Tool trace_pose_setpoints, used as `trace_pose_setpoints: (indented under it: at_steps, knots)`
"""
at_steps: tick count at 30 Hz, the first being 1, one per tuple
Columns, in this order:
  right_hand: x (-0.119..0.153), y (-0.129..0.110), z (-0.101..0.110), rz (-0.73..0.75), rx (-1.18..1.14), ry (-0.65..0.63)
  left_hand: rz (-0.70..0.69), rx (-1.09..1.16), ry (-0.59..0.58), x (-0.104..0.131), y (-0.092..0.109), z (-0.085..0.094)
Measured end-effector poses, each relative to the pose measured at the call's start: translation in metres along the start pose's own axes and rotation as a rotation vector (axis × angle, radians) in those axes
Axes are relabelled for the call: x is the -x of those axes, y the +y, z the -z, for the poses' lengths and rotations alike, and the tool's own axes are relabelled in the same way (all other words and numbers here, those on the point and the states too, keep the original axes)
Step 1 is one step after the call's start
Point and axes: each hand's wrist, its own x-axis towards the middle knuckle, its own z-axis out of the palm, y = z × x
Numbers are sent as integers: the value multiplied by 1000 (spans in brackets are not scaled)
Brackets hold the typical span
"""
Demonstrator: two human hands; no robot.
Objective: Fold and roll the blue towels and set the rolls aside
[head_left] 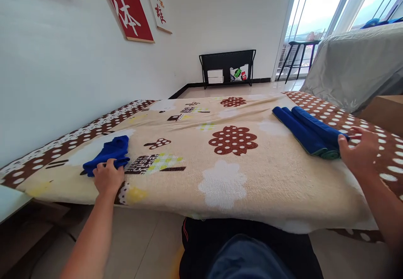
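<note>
On the left of the blanket-covered bed [176, 186] lies a crumpled dark blue cloth [115, 148]. The fingers of my left hand [108, 177] are closed on its near edge. Over on the right, several blue towels [310, 132] with green edging lie side by side, rolled or folded into long strips. My right hand [360, 151] is at their near right end, its thumb against the blue fabric and its fingers apart. I cannot see it grasping anything.
A black rack [228, 58] with a white box stands by the far wall. To the right are a grey-covered piece of furniture [352, 60], a cardboard box [385, 111] and a dark stool [297, 56]. Wall scrolls [127, 8] hang at the left.
</note>
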Motion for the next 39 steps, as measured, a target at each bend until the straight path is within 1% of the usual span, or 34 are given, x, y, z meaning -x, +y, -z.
trace_pose_setpoints:
  at_steps: [1, 2, 3, 4, 5, 7, 8, 9, 11, 12, 13, 14, 15, 17, 19, 22, 24, 27, 29, 32, 34, 36, 38, 39]
  knots:
    - [-2, -10, 5, 8, -50, 8, -23, 29, 16, -1, 3, 0]
    - [-5, -22, 10, 12, -106, 11, -50, 58, 33, 0, 11, -1]
    - [-7, -36, 15, 6, -160, 4, -78, 92, 47, 1, 23, -2]
    - [-8, -52, 21, -13, -203, -12, -110, 122, 59, 5, 39, -5]
    - [-8, -72, 28, -39, -253, -57, -143, 168, 68, 10, 59, -8]
    - [-4, -118, 45, -41, -405, -214, -214, 281, 60, 31, 110, -14]
    - [0, -143, 55, 0, -530, -331, -253, 456, 17, 46, 139, -16]
    - [6, -169, 65, 52, -651, -457, -301, 626, -75, 64, 168, -16]
    - [20, -218, 87, 177, -855, -709, -378, 896, -301, 106, 222, -15]
    - [28, -239, 97, 197, -929, -797, -406, 994, -421, 128, 245, -13]
    - [36, -256, 107, 197, -1003, -856, -417, 1073, -531, 149, 264, -10]
    - [44, -270, 115, 190, -1080, -899, -422, 1134, -631, 168, 278, -8]
    - [51, -280, 123, 183, -1135, -942, -427, 1178, -720, 185, 288, -5]
    - [62, -290, 133, 166, -1198, -986, -446, 1213, -831, 210, 297, 0]
    - [68, -288, 139, 146, -1209, -993, -489, 1201, -892, 223, 295, 7]
    - [72, -279, 147, 148, -1186, -1001, -568, 1176, -991, 228, 285, 18]
    - [74, -276, 152, 203, -1153, -1021, -598, 1182, -1039, 226, 279, 23]
    - [76, -276, 157, 311, -1106, -1003, -583, 1198, -1030, 223, 274, 24]
    - [78, -276, 158, 361, -1083, -942, -564, 1177, -1025, 222, 273, 23]
    - [79, -276, 160, 388, -1058, -843, -590, 1130, -1038, 220, 274, 23]
    - [77, -275, 162, 402, -1055, -810, -625, 1107, -1047, 220, 274, 25]
    - [74, -274, 164, 426, -1056, -800, -655, 1074, -1038, 219, 273, 27]
    - [71, -272, 166, 456, -1061, -826, -689, 1028, -979, 219, 271, 27]
    - [70, -271, 166, 475, -1068, -860, -708, 999, -937, 219, 270, 27]
